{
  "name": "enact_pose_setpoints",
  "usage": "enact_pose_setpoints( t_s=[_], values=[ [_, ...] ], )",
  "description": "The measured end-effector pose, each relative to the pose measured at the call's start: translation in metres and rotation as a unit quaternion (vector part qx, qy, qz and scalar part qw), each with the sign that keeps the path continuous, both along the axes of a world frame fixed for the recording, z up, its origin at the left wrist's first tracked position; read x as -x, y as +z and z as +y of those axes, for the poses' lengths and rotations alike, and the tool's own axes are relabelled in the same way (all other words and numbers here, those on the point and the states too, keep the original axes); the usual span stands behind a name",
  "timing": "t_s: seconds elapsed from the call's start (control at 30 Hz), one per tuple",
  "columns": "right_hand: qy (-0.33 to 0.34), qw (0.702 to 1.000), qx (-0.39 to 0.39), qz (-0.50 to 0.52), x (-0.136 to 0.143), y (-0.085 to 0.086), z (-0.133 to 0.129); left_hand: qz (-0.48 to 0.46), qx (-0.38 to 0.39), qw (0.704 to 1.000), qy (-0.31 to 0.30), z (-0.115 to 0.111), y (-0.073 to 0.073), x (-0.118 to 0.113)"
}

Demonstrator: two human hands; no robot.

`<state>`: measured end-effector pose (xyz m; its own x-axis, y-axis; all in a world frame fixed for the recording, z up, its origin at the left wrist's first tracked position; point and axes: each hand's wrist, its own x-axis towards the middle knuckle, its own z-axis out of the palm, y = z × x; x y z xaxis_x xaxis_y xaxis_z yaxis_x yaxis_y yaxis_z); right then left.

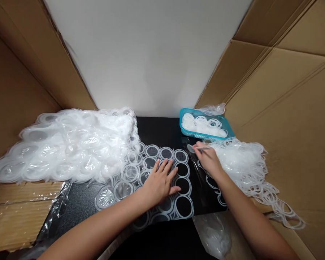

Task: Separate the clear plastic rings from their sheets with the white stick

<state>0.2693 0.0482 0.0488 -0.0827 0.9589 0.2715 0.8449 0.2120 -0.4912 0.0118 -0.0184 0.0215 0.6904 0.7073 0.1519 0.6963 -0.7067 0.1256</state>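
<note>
My left hand (162,180) lies flat with spread fingers on a clear plastic sheet (130,172) patterned with rows of white rings. Some circles along the sheet's right edge show the black tabletop through them. To the right, my right hand (209,156) is closed in a pinch round a thin, pale, pen-like tool (203,148); its exact kind is unclear. A small translucent disc (190,148) is at the fingertips, and whether they grip it or only touch it I cannot tell. Clear tape or film (196,162) runs along the black table beneath.
A thick pile of ringed plastic sheets (78,144) lies at the left. At the back right, a blue basket (182,124) holds white rings and discs. Cut ring scraps (246,162) heap beside my right forearm. Cardboard walls (287,108) and a white panel (148,57) enclose the table.
</note>
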Motion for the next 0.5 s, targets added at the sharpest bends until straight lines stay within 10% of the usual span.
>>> enact_pose_setpoints(
  t_s=[0.2, 0.5],
  values=[
    [0.100, 0.971, 0.167, 0.140, 0.032, -0.014, 0.002, -0.004, 0.007, 1.000, -0.001, 0.034, -0.006, -0.019],
    [0.095, 0.962, 0.182, 0.181, 0.027, -0.023, 0.006, -0.020, -0.006, 1.000, 0.000, 0.029, -0.018, -0.014]
  ],
)
